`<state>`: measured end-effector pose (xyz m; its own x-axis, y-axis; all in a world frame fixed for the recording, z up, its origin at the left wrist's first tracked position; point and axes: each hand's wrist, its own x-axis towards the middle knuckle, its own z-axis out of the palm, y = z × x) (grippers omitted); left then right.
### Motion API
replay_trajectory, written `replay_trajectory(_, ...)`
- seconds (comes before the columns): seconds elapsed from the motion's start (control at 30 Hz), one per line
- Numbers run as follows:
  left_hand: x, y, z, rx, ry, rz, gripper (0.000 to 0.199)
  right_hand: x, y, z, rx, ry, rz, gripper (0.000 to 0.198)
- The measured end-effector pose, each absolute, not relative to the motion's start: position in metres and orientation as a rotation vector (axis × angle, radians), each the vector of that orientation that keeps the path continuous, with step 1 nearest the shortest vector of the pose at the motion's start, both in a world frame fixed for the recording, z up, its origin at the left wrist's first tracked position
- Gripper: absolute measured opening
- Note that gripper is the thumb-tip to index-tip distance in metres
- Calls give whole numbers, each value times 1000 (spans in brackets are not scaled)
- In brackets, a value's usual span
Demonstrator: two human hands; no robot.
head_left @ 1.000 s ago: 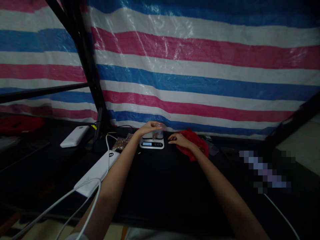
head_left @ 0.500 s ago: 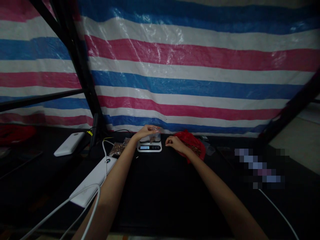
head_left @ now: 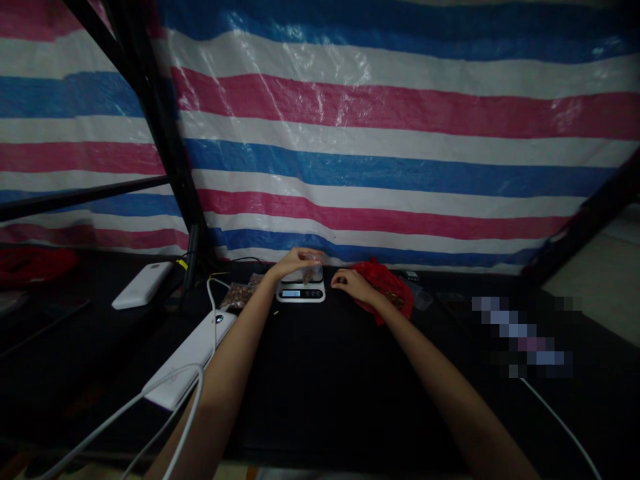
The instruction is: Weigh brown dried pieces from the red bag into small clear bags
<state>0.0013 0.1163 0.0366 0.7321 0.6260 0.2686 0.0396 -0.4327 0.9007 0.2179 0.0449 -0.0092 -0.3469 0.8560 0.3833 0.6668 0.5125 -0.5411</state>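
My left hand is closed on the top of a small clear plastic bag with a little brown content at its bottom. The bag is over the plate of a white digital kitchen scale with a lit display; whether it rests on the plate I cannot tell. To the right, my right hand is beside a red plastic bag, its fingers bent together; what they hold, if anything, is too small to make out. Small brown pieces lie in the open red bag.
Filled clear bags of brown pieces lie left of the scale. White power banks with looping white cables are by my left forearm. A clear plastic container stands right of the red bag. A striped tarp hangs behind the black table.
Both hands stay nearly where they were, the left with the small bag over the scale. The whole view has shifted slightly.
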Motion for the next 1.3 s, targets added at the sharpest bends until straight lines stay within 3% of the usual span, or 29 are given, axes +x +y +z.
replay_trajectory(0.33,26,97,41,1990,358,539,34,199,33,55,-1194,-1915,36,10)
replay_trajectory(0.7,29,102,34,1905,438,613,38,196,30,56,-1184,-2035,13,19)
replay_trajectory(0.97,9,107,47,1839,450,791,46,197,46,25,-1285,-1573,4,24)
replay_trajectory(1.17,-5,114,47,1746,533,940,44,214,53,-6,-1477,-2263,404,30)
replay_trajectory(1.3,-6,119,41,1740,532,930,41,211,50,-14,-1533,-2309,283,28)
